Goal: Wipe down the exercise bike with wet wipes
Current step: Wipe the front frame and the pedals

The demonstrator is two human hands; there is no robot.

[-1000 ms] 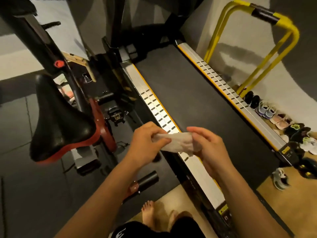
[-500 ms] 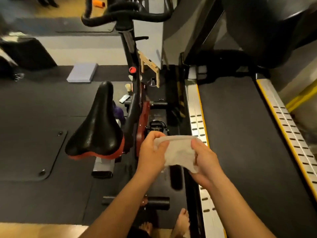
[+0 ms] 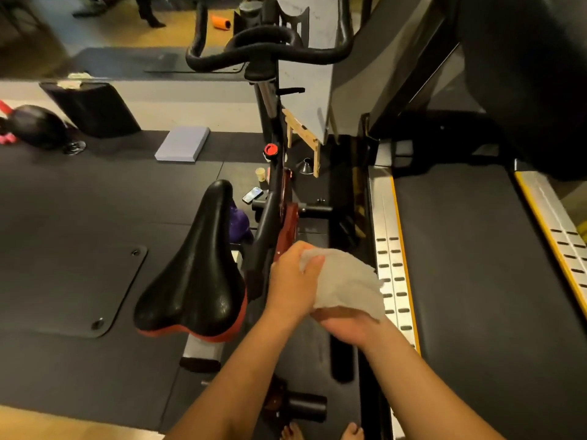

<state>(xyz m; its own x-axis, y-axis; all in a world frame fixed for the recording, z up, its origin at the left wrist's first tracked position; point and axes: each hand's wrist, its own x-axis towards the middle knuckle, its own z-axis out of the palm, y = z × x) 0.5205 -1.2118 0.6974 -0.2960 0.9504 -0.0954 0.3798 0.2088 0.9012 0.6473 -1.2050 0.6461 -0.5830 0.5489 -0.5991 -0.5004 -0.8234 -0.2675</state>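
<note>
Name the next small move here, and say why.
Probably carry the wet wipe left onto the saddle: the left hand and right hand both grip it, opened out, apparently in the air beside the saddle rather than pressed on any bike part.

The left hand (image 3: 292, 287) and right hand (image 3: 352, 328), both gripping a crumpled white wet wipe (image 3: 346, 284), occupy the narrow gap between the black-and-red bike frame (image 3: 270, 214) and the silver slotted treadmill side rail (image 3: 389, 258). The glossy black saddle with red trim (image 3: 197, 265) blocks passage just left of the hands. The curved black handlebar (image 3: 263, 42) stands well ahead; a flat grey panel (image 3: 305, 100) crowds its right side. Left of the saddle, the dark rubber floor mat (image 3: 79, 249) offers open room. A black cylindrical stabiliser bar (image 3: 306, 406) lies below the forearms.
</note>
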